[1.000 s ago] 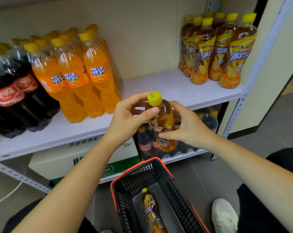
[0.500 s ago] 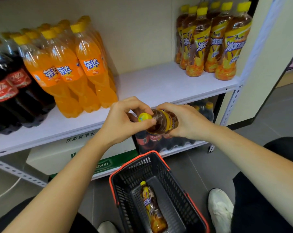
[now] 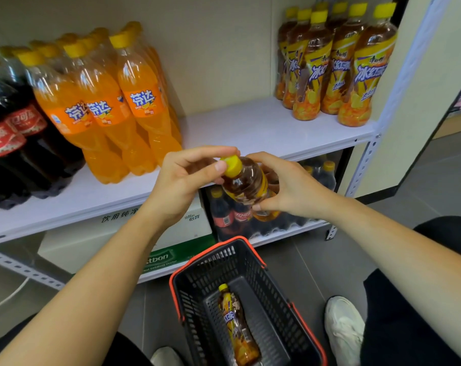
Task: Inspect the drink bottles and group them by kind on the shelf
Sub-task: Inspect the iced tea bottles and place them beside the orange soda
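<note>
An iced tea bottle [image 3: 246, 184] with a yellow cap is tilted toward me in front of the shelf edge. My left hand [image 3: 183, 184] pinches its cap and neck. My right hand [image 3: 287, 187] grips its body. On the white shelf [image 3: 240, 128] stand several iced tea bottles [image 3: 335, 72] at the right, orange soda bottles [image 3: 105, 107] left of centre and cola bottles [image 3: 10, 133] at the far left. Another iced tea bottle [image 3: 237, 328] lies in the black basket [image 3: 282, 294] on the floor below.
A white and green water carton [image 3: 97, 241] and more cola bottles [image 3: 234, 217] sit on the lower shelf. The grey shelf upright [image 3: 361, 170] stands at the right. My white shoe [image 3: 344, 328] is beside the basket, and a white cable [image 3: 7, 299] runs across the floor at left.
The held bottle went from upright to tilted with its cap toward me, and has since risen a little. Both hands kept their hold throughout.
</note>
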{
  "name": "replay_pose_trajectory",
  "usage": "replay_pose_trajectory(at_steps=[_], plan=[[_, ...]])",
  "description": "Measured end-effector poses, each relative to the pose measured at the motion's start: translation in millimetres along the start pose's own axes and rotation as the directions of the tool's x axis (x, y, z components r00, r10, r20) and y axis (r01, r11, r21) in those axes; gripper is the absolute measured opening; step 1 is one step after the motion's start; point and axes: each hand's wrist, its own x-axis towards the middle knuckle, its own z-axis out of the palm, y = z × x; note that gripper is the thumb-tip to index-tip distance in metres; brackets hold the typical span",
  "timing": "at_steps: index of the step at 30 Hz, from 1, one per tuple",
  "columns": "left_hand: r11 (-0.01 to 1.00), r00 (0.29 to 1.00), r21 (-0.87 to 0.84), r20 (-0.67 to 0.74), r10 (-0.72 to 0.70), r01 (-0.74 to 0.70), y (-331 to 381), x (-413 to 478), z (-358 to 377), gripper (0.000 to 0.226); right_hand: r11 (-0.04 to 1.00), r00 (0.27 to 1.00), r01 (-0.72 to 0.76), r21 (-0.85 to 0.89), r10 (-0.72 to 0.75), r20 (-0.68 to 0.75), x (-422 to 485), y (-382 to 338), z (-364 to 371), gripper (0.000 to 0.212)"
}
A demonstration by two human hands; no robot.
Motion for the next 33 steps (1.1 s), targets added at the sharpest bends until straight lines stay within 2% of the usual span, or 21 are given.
replay_pose_trajectory(at_steps=[4,6,10,15,17,20,23,26,29,31,33], plan=[[0.999,0.999,-0.050,-0.027,-0.023,0.022,0,2,1,0.023,0.998,1.000,-0.010,0.069,0.009,0.022,0,-1,2,0.089],[0.999,0.999,-0.037,-0.052,0.014,-0.016,0,2,2,0.023,0.995,1.000,-0.005,0.097,0.004,0.013,-1,-1,2,0.087],[0.977,0.979,0.125,-0.090,0.182,-0.170,0,0,8,0.030,0.985,1.000,-0.002,0.171,0.005,-0.013,0,-4,3,0.085],[0.913,0.914,0.327,-0.238,0.328,-0.243,4,-1,18,0.033,0.974,0.999,-0.031,0.225,0.029,0.015,0,-8,8,0.081],[0.915,0.889,0.339,-0.318,0.329,-0.218,4,-1,18,0.033,0.972,0.999,-0.035,0.234,0.033,0.014,0,-10,10,0.076],[0.963,0.853,0.216,-0.460,0.246,-0.161,5,1,16,0.024,0.963,1.000,-0.028,0.268,0.026,0.012,0,-13,13,0.068],[0.976,0.845,0.175,-0.496,0.200,-0.128,4,3,11,0.016,0.953,1.000,-0.027,0.302,0.027,0.007,1,-16,14,0.064],[0.967,0.878,0.223,-0.429,0.212,-0.124,0,5,6,0.020,0.926,0.998,-0.052,0.375,0.056,0.001,3,-17,16,0.062],[0.955,0.961,0.250,-0.186,0.207,-0.157,-2,5,4,0.044,0.878,0.995,-0.068,0.474,0.096,-0.033,6,-18,16,0.056],[0.954,0.980,0.260,-0.091,0.178,-0.150,-4,4,5,0.054,0.821,0.989,-0.071,0.567,0.130,-0.064,8,-18,16,0.049],[0.945,0.989,0.307,-0.064,0.135,-0.109,-6,3,6,0.058,0.746,0.980,-0.086,0.661,0.184,-0.081,10,-20,16,0.043]])
